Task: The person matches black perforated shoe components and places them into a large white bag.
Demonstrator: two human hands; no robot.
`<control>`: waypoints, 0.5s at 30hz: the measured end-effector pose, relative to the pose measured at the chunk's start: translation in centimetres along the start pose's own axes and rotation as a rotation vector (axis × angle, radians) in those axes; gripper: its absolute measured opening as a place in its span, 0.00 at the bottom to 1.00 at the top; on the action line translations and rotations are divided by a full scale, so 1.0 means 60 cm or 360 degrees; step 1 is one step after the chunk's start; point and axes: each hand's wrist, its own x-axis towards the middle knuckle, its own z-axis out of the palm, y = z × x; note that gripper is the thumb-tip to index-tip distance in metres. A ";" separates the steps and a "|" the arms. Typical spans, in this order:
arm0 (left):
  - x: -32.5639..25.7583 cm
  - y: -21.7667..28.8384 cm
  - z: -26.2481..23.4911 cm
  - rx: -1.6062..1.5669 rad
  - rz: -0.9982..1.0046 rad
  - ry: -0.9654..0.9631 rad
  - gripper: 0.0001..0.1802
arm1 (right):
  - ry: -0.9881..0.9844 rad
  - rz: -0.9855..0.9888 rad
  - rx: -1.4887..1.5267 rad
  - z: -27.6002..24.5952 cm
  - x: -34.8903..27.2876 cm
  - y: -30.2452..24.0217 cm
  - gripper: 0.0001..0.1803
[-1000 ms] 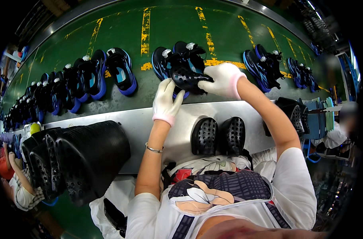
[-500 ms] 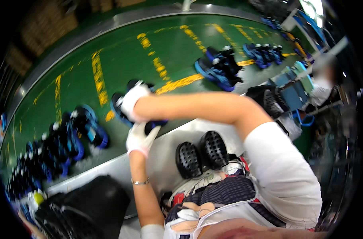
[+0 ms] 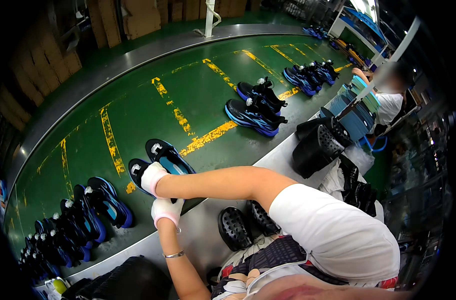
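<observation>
Two black-and-blue sneakers lie side by side on the green belt at the near edge: a far sneaker [image 3: 169, 156] with its pale blue inside showing, and a near sneaker [image 3: 136, 169], partly covered by my gloves. My right hand [image 3: 153, 179], in a white glove, reaches across from the right and grips the near sneaker around its middle; its fingertips are hidden. Just below it, my left hand [image 3: 166, 210], also gloved, is closed at the heel end of that same sneaker. The far sneaker appears untouched.
A row of sneakers [image 3: 88, 220] runs along the belt at left, with another pair [image 3: 255, 110] further right. Black perforated foot-shaped pieces [image 3: 235, 229] sit on the metal ledge before me. Larger black perforated pieces [image 3: 318, 150] and blue sheets [image 3: 355, 112] stand at right, near a co-worker [image 3: 389, 102].
The view has shifted, so the belt and ledge sit differently in it. My left thumb, spread earlier, is now drawn in at the heel. My right hand stays on the near sneaker.
</observation>
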 end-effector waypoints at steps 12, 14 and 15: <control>-0.006 -0.001 0.019 -0.0053 -0.0028 0.0164 0.25 | 0.0001 -0.0056 0.0074 -0.010 -0.023 0.002 0.21; -0.002 -0.008 0.017 -0.0038 -0.0038 0.0171 0.25 | 0.0095 0.0012 0.0225 -0.018 -0.025 -0.006 0.22; -0.003 -0.009 0.020 -0.0064 -0.0048 0.0191 0.25 | 0.0028 -0.0023 0.0173 -0.021 -0.029 -0.007 0.23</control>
